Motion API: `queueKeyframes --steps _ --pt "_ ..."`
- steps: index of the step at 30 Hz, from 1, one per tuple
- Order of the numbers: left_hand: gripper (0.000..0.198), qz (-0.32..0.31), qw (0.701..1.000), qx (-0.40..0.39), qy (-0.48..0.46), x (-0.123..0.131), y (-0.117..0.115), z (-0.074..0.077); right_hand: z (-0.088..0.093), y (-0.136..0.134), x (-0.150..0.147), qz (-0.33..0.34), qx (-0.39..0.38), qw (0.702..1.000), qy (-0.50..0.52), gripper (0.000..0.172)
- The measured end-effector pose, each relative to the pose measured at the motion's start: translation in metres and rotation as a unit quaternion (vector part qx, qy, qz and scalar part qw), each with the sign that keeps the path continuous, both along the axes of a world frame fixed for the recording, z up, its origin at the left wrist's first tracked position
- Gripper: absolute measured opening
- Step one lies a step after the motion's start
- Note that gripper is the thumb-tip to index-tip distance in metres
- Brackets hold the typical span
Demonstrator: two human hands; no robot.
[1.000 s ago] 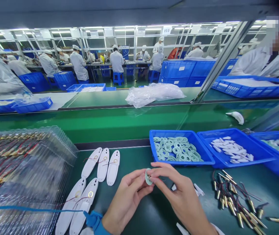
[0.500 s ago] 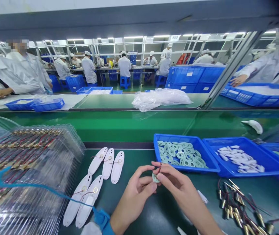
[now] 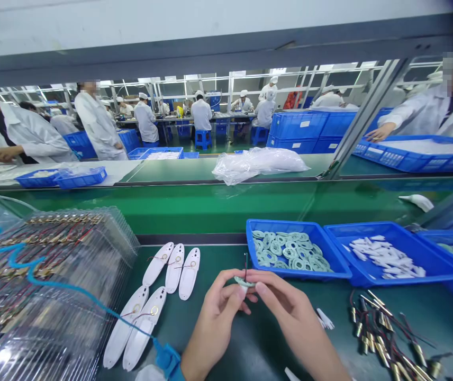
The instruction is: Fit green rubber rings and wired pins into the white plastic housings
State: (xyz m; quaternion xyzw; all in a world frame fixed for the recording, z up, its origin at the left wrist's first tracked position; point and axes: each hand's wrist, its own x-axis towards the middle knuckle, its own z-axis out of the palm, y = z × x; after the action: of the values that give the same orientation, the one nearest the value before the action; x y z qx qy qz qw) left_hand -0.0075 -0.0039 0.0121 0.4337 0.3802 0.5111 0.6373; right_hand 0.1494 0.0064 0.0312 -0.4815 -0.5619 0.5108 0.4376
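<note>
Over the green bench, my left hand (image 3: pixel 219 312) and my right hand (image 3: pixel 284 304) meet, their fingers closed on a small pale green ring-shaped part (image 3: pixel 244 281). Thin dark wires (image 3: pixel 246 264) stand up from it. Something white shows beneath the ring between my fingertips; my fingers hide most of it. Just beyond my hands is a blue tray (image 3: pixel 301 273) of similar pale green rings (image 3: pixel 290 252). Small white plastic pieces (image 3: pixel 324 319) lie by my right forearm. To my left rest several white oval shells (image 3: pixel 189 273) with thin wires and round discs.
A stack of clear plastic trays (image 3: pixel 63 296) holds wired metal parts at left. A coiled blue cord (image 3: pixel 87 304) runs to my left wrist strap (image 3: pixel 169 361). Brass-coloured cylinders with wires (image 3: pixel 381 333) lie at right, below a blue tray (image 3: pixel 393 278) of white pieces. Co-workers stand across the belt.
The ring has been tilted flatter and shifted slightly left in my fingers, with its wires now pointing up. My view has tipped slightly upward.
</note>
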Motion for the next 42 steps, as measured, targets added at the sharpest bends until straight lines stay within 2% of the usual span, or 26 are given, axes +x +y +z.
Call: queueKeyframes --steps 3,5,7,9,12,15,17,20,22,26,29,33,38,42 --pt "0.025 0.014 0.999 -0.005 0.045 -0.001 -0.001 0.004 -0.004 -0.002 -0.003 0.006 -0.012 1.000 0.002 0.041" --pt "0.019 0.041 0.995 0.006 0.093 -0.001 -0.002 0.006 -0.008 -0.004 -0.006 -0.005 -0.027 0.999 0.032 0.049" --pt "0.012 0.071 0.982 0.044 0.169 -0.001 -0.003 0.007 -0.013 -0.004 -0.009 -0.019 -0.044 0.997 0.068 0.055" --pt "0.008 0.090 0.961 0.094 0.243 0.001 -0.003 0.007 -0.018 -0.004 -0.012 -0.023 -0.052 0.994 0.091 0.054" --pt "0.016 0.105 0.935 0.149 0.305 0.003 -0.005 0.009 -0.024 -0.003 -0.016 -0.027 -0.057 0.991 0.120 0.050" --pt "0.024 0.098 0.909 0.197 0.353 -0.003 -0.008 0.018 -0.029 -0.003 -0.016 -0.052 -0.071 0.984 0.157 0.050" --pt "0.030 0.082 0.883 0.211 0.412 -0.014 -0.005 0.028 -0.031 -0.002 -0.014 -0.067 -0.075 0.980 0.173 0.046" --pt "0.038 0.120 0.802 0.168 0.560 -0.035 0.008 0.038 -0.033 -0.001 -0.010 -0.084 -0.067 0.977 0.182 0.038" --pt "0.043 0.147 0.759 0.134 0.620 -0.047 0.020 0.038 -0.034 0.002 -0.007 -0.091 -0.063 0.976 0.190 0.037" --pt "0.051 0.129 0.729 0.113 0.662 -0.054 0.040 0.027 -0.033 0.006 -0.002 -0.078 -0.082 0.967 0.230 0.044" --pt "0.052 0.112 0.722 0.120 0.672 -0.052 0.045 0.019 -0.031 0.007 -0.003 -0.086 -0.085 0.962 0.244 0.044" --pt "0.048 0.083 0.737 0.139 0.656 -0.053 0.046 0.012 -0.026 0.007 -0.007 -0.074 -0.075 0.967 0.233 0.045" --pt "0.040 0.069 0.775 0.151 0.610 -0.057 0.043 0.010 -0.023 0.003 -0.007 -0.046 -0.066 0.975 0.206 0.047" --pt "0.034 0.082 0.817 0.146 0.551 -0.054 0.033 0.018 -0.024 -0.001 -0.006 -0.035 -0.058 0.983 0.170 0.040"
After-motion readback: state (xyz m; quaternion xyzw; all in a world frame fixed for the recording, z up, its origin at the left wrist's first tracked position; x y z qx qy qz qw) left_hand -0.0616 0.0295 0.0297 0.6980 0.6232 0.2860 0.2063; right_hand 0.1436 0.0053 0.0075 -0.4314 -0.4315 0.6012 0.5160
